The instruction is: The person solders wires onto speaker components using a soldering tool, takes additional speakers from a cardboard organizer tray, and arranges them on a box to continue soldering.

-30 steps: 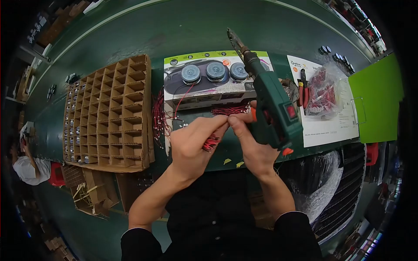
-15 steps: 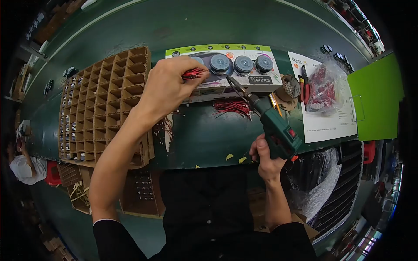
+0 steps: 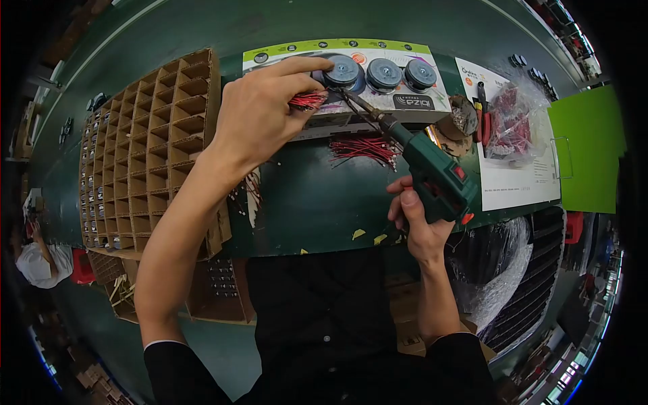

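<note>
My left hand (image 3: 260,111) is closed around a bundle of red and black wires (image 3: 308,100), its forefinger stretched to the near-left edge of a round grey speaker-like part (image 3: 343,69). Two similar parts, one in the middle (image 3: 385,73) and one at the right (image 3: 420,74), stand on the printed box (image 3: 422,105). My right hand (image 3: 426,233) grips a green soldering gun (image 3: 437,174), whose tip points up-left, close to the part under my forefinger. Whether the tip touches is too small to tell. A loose pile of red wires (image 3: 362,151) lies in front of the box.
A cardboard divider tray (image 3: 150,145) stands at left, some cells filled. Right of the box are a tape-like roll (image 3: 460,120), red-handled pliers (image 3: 483,121) and a plastic bag (image 3: 511,125) on a printed sheet (image 3: 516,192). Another person (image 3: 42,263) sits far left.
My left forefinger has extended onto the left visible round part. The soldering gun's tip has moved up and left toward it. The view has shifted slightly.
</note>
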{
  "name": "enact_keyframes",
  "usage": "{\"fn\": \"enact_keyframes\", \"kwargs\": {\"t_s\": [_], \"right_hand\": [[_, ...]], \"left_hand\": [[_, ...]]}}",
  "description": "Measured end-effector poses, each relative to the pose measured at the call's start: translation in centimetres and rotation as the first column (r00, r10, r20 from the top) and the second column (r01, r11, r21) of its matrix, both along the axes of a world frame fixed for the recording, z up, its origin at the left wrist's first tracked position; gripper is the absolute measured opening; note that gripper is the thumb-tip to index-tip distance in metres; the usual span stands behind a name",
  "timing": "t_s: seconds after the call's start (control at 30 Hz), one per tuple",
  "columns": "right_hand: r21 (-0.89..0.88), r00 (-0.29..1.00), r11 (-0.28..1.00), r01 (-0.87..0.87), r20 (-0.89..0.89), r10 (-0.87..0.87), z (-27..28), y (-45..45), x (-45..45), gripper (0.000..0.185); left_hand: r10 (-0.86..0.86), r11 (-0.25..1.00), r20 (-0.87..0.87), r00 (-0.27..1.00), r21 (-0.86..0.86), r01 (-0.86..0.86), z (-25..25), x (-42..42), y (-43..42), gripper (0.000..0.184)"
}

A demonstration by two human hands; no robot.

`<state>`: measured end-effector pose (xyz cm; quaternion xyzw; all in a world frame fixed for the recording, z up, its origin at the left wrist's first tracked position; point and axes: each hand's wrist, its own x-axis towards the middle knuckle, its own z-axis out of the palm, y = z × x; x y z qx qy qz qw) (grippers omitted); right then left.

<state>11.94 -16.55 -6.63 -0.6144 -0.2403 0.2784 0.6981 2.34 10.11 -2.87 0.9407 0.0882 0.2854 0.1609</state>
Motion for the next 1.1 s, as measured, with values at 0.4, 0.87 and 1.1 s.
{"fn": "enact_keyframes", "kwargs": {"t_s": [0.4, 0.87, 1.1], "right_hand": [[-0.149, 0.976, 0.989, -0.008, 0.213, 0.040, 0.1, -0.4, 0.3, 0.027], [-0.201, 0.967, 0.979, -0.031, 0.242, 0.081, 0.4, -0.8, 0.0, 0.027], [0.034, 0.991, 0.999, -0.035, 0.128, 0.030, -0.1, -2.1, -0.1, 0.051]], "left_hand": [[0.008, 0.999, 0.089, 0.996, 0.030, -0.010, -0.7, 0.4, -0.2, 0.011], [0.059, 0.997, 0.019, 0.998, 0.052, -0.060, -0.3, 0.3, -0.8, 0.008], [0.038, 0.997, 0.074, 0.997, 0.069, -0.043, -0.8, 0.4, -0.7, 0.015]]}}
